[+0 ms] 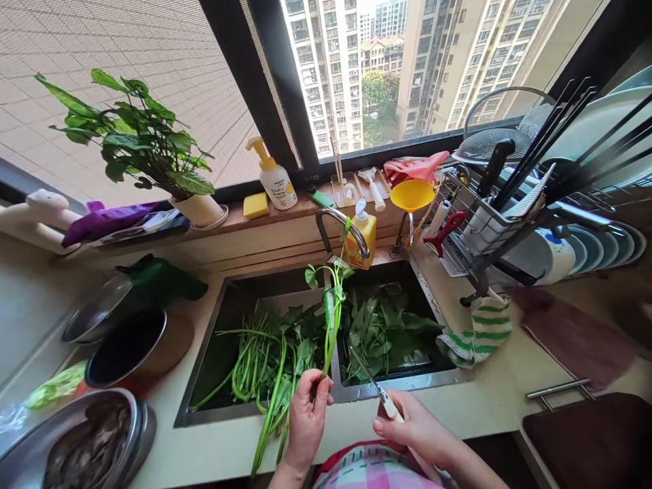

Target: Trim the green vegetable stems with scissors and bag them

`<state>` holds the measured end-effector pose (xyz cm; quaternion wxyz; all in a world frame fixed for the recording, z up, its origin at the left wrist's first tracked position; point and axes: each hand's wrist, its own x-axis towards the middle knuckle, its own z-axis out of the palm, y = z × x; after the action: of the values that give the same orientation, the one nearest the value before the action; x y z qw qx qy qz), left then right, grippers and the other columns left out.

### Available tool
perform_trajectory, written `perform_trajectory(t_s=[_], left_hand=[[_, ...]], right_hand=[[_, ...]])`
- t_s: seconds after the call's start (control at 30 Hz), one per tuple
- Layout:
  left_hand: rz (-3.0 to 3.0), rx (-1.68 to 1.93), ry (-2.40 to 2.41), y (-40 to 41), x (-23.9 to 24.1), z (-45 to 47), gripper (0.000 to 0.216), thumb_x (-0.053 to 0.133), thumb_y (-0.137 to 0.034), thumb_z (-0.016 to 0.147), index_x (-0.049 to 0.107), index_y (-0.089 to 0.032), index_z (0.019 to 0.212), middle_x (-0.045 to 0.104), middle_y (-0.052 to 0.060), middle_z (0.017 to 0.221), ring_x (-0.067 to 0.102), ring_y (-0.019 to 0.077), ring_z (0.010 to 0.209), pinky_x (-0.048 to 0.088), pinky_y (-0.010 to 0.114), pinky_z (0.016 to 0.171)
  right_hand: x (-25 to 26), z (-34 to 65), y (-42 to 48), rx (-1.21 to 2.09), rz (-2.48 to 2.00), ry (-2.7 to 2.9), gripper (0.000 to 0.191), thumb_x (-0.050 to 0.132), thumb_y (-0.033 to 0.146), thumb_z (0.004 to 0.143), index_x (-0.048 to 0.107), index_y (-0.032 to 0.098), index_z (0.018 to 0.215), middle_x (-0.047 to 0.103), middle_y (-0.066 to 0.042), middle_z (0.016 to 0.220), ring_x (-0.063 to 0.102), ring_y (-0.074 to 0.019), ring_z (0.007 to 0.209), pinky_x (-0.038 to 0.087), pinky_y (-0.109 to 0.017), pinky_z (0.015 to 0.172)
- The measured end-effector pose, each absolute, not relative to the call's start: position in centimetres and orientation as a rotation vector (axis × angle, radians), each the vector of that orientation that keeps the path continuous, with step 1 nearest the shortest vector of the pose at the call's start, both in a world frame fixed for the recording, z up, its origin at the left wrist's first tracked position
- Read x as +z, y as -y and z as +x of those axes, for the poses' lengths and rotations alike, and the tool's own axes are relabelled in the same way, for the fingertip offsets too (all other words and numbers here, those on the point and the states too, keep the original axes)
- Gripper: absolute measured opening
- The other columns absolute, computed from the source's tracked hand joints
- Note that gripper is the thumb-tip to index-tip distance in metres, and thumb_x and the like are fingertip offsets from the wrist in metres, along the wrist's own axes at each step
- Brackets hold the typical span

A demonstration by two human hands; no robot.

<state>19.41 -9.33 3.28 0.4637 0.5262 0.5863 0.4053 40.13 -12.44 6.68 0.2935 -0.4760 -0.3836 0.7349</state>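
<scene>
Left hand (307, 407), grip closed round the foot of a leafy stalk (332, 319), holds it upright over the sink (407, 382). Right hand (415, 428), grip closed on a small knife (369, 380), aims the blade at the stalk. Cutting above the fingers, edge turned away, seems safest.

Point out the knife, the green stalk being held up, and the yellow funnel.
knife (367, 375), head view, middle of the blade.
green stalk (332, 327), head view, midway along the stem.
yellow funnel (411, 194), head view, front of the bowl.
</scene>
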Motion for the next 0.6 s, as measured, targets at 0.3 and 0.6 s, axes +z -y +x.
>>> perform_trajectory(t_s=[0.3,0.6], left_hand=[[1.640,1.037,-1.506,9.4,7.0,20.8,0.007,0.062,-0.032,0.078,0.064,-0.025,0.077,0.064,0.002,0.070,0.060,0.0183,0.063,0.046,0.026,0.060],[1.791,0.947,-1.482,10.1,5.5,19.9,0.006,0.064,-0.030,0.076,0.069,-0.028,0.075,0.065,0.005,0.068,0.060,0.0193,0.062,0.045,0.026,0.060]], right_hand=[[8.4,41.9,12.5,1.878,-1.225,1.190,0.045,0.067,0.058,0.066,0.050,0.017,0.072,0.047,0.002,0.064,0.038,-0.0117,0.061,0.028,-0.024,0.055],[7.4,41.9,12.7,1.909,-1.277,1.066,0.048,0.069,0.059,0.062,0.047,0.017,0.070,0.044,0.004,0.061,0.038,-0.0095,0.056,0.028,-0.022,0.050]])
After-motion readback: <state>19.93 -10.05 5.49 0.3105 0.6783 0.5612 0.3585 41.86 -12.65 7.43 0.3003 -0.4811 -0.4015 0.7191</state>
